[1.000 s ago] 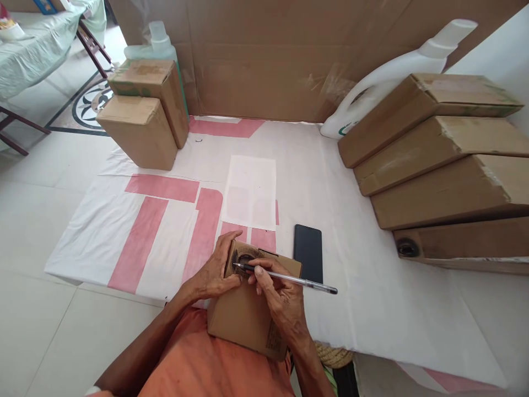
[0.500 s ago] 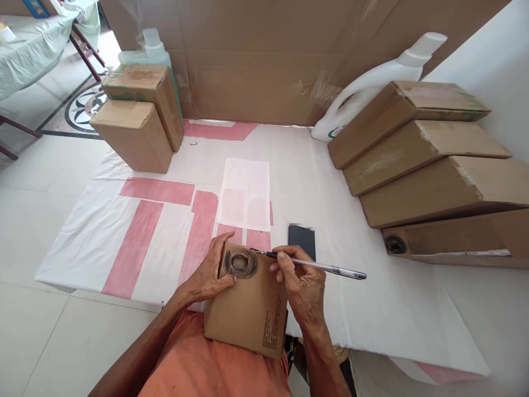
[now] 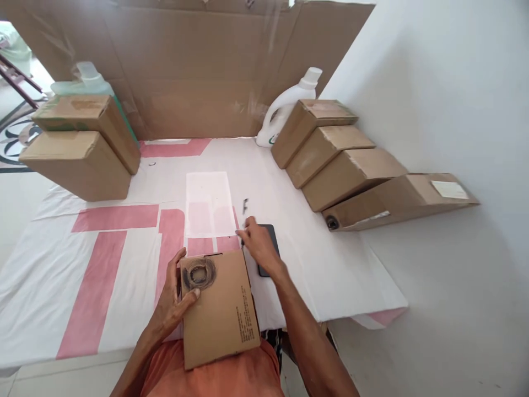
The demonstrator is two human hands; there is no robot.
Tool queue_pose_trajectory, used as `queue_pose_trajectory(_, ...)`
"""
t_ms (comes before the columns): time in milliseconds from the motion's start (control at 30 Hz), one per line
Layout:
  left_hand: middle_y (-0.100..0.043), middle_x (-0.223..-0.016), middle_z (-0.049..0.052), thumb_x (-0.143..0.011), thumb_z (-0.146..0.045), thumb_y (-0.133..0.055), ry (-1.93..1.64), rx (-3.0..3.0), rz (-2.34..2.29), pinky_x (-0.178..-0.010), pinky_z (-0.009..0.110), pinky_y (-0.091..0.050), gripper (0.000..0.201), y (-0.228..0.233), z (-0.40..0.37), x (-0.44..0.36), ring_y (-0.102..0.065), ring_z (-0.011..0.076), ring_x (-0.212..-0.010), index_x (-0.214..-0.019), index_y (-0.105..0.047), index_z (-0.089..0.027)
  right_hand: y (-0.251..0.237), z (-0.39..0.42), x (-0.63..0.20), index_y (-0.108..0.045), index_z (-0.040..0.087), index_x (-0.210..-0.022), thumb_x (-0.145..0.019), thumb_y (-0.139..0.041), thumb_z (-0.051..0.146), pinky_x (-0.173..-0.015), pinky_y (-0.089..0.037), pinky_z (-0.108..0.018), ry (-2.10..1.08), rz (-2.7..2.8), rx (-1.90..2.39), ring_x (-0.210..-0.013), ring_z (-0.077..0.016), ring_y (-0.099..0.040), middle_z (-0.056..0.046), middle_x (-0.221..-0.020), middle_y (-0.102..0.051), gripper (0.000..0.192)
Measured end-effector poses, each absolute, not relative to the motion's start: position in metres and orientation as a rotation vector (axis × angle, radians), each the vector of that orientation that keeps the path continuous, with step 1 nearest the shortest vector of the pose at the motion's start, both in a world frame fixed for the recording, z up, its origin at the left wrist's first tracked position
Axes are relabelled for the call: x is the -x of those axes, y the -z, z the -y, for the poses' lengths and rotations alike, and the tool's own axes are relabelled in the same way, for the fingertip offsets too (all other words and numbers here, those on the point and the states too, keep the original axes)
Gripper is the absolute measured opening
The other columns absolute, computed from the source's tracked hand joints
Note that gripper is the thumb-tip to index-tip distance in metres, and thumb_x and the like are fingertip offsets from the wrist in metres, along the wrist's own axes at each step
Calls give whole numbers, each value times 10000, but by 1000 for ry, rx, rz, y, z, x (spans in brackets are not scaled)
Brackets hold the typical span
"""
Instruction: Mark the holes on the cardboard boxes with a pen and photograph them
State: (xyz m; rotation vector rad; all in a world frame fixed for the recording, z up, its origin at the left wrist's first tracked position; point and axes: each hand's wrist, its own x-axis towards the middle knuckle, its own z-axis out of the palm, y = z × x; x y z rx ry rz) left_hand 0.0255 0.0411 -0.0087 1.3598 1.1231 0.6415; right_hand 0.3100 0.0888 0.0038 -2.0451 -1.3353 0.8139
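A brown cardboard box (image 3: 219,314) rests against my orange shirt at the table's front edge. Dark ink scribbles form a ring (image 3: 199,274) around a small oval at its upper left corner, and fine print runs down its right side. My left hand (image 3: 176,298) grips the box's left edge, thumb on the face just below the ring. Beyond the box's top right corner is my right hand (image 3: 259,242), fingers pinched on a pen (image 3: 245,207) that is blurred and partly hidden. A black phone-like slab (image 3: 270,248) lies under and beside that hand.
A white sheet of paper (image 3: 209,187) lies on the white and red tablecloth (image 3: 111,298). Two boxes (image 3: 78,165) and a green-tinted bottle (image 3: 88,74) stand at left. Several boxes (image 3: 351,176) and a white jug (image 3: 285,110) line the right. A cardboard panel (image 3: 185,71) closes the back.
My right hand has lifted the pen off the box and moved forward, beyond its top right corner. My left hand keeps its hold. The view has swung to the right.
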Motion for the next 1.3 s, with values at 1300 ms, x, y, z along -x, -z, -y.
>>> queue_pose_trajectory(1300, -533, -1517, 125, -851, -504, -764, -814, -1203, -1052, -1129, 488, -484, 907, 4, -47, -50, -568, 346, -1362, -1608, -311, -295, -59, 36, -285, -757, 176, -1083, -764, -925, 408, -738, -667, -416, -1461, 352, 1230, -821, -281, -792, -146, -1088, -803, 428)
